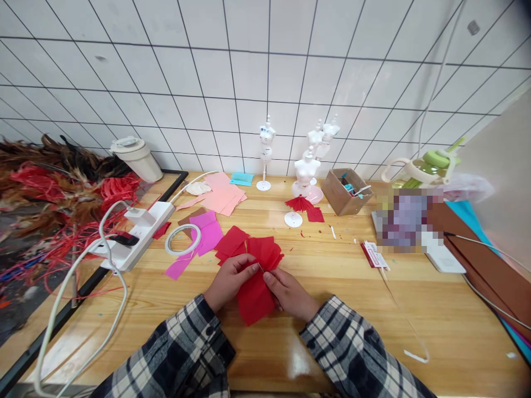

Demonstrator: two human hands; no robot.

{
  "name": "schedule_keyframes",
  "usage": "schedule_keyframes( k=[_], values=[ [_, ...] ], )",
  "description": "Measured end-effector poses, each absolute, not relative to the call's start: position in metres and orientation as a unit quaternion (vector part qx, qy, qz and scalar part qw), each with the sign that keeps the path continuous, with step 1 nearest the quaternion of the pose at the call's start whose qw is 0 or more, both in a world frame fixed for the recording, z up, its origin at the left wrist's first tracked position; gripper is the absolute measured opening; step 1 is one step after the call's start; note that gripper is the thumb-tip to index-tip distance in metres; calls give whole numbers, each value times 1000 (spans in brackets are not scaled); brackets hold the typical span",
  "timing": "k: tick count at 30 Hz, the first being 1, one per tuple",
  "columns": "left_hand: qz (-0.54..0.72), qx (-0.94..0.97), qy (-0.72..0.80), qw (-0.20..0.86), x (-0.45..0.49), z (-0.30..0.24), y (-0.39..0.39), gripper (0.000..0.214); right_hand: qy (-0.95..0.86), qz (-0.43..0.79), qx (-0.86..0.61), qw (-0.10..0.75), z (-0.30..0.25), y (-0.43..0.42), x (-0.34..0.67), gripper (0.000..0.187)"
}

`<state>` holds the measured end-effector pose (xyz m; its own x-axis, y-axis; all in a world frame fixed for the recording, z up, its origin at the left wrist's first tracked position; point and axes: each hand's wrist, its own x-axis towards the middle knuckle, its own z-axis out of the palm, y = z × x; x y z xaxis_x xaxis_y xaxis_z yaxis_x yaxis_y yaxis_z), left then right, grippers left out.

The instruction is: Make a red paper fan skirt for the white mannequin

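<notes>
Through the head camera I see the left hand with thumb and forefinger pinched on the upper part of one red, roughly rectangular sheet, paper or cloth. The right hand also pinches, at its right edge. One thin, pale sliver lies between the fingertips; I cannot tell what it is.

In my judgement, the sheet could crease or tear if both pinches pull unevenly, and the sliver could slip or prick a finger if it is sharp. Just behind the sheet is a pile of red flat pieces; as they overlap, I cannot count them, and one could be dragged along.

Left of the sheet I count one white tape ring; well behind it, four white miniature torsos and one brown cardboard box.
</notes>
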<state>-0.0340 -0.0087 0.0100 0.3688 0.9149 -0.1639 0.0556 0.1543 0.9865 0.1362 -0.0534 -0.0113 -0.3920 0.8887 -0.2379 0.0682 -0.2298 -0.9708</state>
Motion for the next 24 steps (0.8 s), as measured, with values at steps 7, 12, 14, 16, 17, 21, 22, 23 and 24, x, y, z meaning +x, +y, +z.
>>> schedule_keyframes(
  k=[7, 12, 14, 16, 17, 21, 22, 23, 24],
  values=[
    [337, 568, 432, 615, -36, 8, -8, 27, -509, 663, -450, 316, -9, -55, 135, 58],
    [350, 511, 423, 661, -37, 7, -10, 30, -490, 675, -443, 328, -7, -55, 134, 58],
    [354, 497, 429, 666, -37, 8, -11, 31, -485, 677, -444, 330, -6, -55, 134, 57],
    [351, 510, 433, 655, -37, 7, -10, 32, -484, 678, -447, 327, -5, -54, 133, 58],
    [346, 526, 431, 646, -37, 7, -10, 32, -483, 678, -449, 325, -5, -54, 133, 58],
    [328, 588, 419, 609, -38, 4, -8, 32, -486, 676, -450, 322, -4, -54, 133, 58],
    [326, 595, 417, 605, -39, 3, -8, 31, -488, 675, -449, 323, -4, -54, 133, 58],
    [325, 598, 415, 604, -39, 2, -8, 31, -490, 675, -446, 324, -5, -54, 133, 57],
    [325, 599, 413, 604, -39, 2, -8, 31, -491, 676, -443, 326, -6, -53, 133, 56]
  ],
)
